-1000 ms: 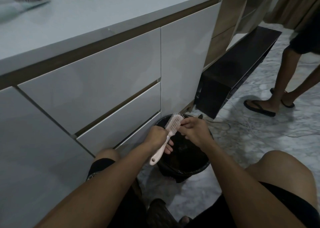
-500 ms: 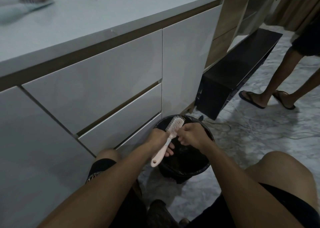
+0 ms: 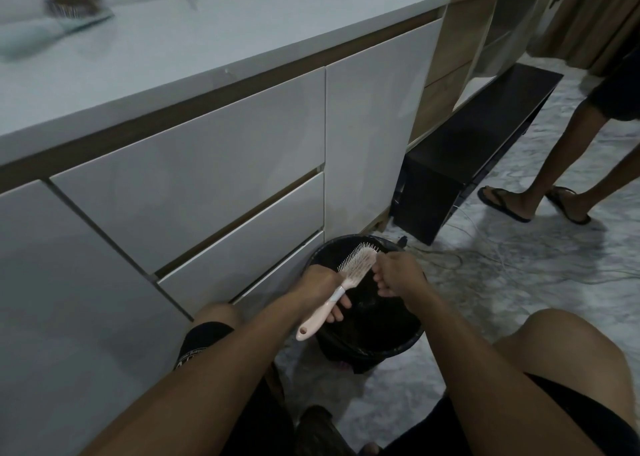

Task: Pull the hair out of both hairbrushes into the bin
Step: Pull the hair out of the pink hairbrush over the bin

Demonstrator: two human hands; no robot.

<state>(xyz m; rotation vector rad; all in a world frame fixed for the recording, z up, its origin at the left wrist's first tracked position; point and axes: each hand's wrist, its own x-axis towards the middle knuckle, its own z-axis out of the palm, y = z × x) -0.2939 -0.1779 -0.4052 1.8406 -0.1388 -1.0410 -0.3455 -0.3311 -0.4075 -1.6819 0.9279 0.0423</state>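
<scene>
A pink hairbrush is held over a black bin on the floor, bristles facing up and left. My left hand grips its handle near the neck. Just right of the brush head, my right hand hangs over the bin with its fingertips bunched and pointing down. A thin dark strand seems pinched there, but it is hard to make out against the dark bin. A second brush, packed with brown hair, lies blurred on the white countertop at the far left.
White drawer fronts stand close behind the bin. A low black bench sits to the right, with cables strewn on the marble floor. Another person's legs in sandals stand at the right. My knees flank the bin.
My right hand has come off the bristles and shifted right and down over the bin. The other person's feet have stepped closer. The brush has stayed in my left hand.
</scene>
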